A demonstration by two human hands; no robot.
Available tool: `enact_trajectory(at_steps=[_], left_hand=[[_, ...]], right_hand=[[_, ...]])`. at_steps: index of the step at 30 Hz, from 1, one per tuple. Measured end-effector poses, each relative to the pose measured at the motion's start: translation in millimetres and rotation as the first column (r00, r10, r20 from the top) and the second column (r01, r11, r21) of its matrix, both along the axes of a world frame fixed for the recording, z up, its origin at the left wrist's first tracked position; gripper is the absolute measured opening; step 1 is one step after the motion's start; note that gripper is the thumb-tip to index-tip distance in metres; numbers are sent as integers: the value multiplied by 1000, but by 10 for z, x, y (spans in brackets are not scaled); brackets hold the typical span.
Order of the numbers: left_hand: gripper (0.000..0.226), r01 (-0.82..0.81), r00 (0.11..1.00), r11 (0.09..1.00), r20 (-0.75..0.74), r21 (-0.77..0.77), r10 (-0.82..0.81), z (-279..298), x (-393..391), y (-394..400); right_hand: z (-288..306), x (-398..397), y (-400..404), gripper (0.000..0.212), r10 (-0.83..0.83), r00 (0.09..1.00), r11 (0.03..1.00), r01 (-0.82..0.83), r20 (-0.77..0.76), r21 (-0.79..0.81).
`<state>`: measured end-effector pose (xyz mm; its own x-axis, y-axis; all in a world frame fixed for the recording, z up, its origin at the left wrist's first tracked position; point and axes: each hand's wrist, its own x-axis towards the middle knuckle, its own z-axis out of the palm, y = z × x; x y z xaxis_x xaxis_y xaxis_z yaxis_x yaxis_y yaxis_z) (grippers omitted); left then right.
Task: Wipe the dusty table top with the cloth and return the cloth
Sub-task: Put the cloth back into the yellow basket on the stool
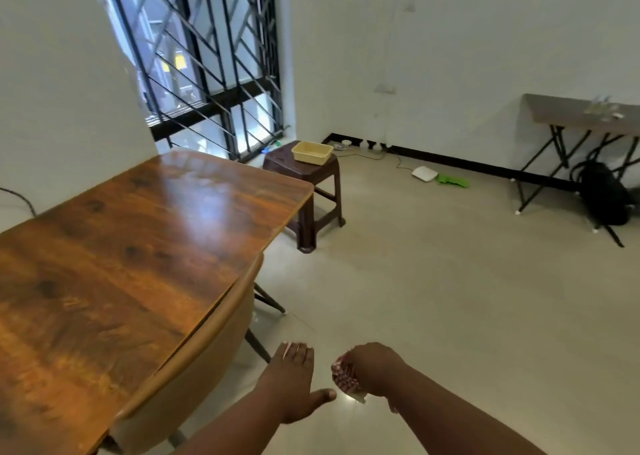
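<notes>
The glossy brown wooden table (131, 246) fills the left half of the view, its top bare. My right hand (372, 368) hangs over the floor to the right of the table's edge and grips a bunched red-and-white checked cloth (344, 378). Just left of it my left hand (294, 382) is held flat over the floor, fingers straight and thumb out, holding nothing. Neither hand touches the table.
A dark brown plastic stool (308, 181) past the table's far corner carries a yellow basin (311, 151). A barred window (207, 56) is behind. At far right, a folding table (581, 117), a black bag (604, 195), a white device (424, 174) and green cloth (453, 181) on the floor.
</notes>
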<state>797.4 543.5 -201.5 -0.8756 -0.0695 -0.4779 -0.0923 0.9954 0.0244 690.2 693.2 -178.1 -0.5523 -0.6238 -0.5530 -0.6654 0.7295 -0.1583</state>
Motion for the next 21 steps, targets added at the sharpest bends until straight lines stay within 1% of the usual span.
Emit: enact_trajectory(at_steps=[3,7,11,15,21], left_hand=[[99,40,999,999,10,-8,-40,-84,-424,204],[97,83,995,997,60,-7,-82,-193,-964,532],[94,101,992,995,70,-9,-100,-189,-1409,783],[93,102,993,995,58,-10,-101,-155,-1739,903],[93,86,993,996,79,6,-86,-154,-2214,932]], right_hand=[[-97,-311,268,38,-17,1000,999,17,-4,-37],[-172,-769,609,33,-68,998,991,67,0,-114],[-212,-1160,850,35,-96,995,987,97,10,-128],[-196,-1498,957,32,-113,993,985,116,29,-129],[-158,-1966,1008,35,-117,993,981,119,25,-153]])
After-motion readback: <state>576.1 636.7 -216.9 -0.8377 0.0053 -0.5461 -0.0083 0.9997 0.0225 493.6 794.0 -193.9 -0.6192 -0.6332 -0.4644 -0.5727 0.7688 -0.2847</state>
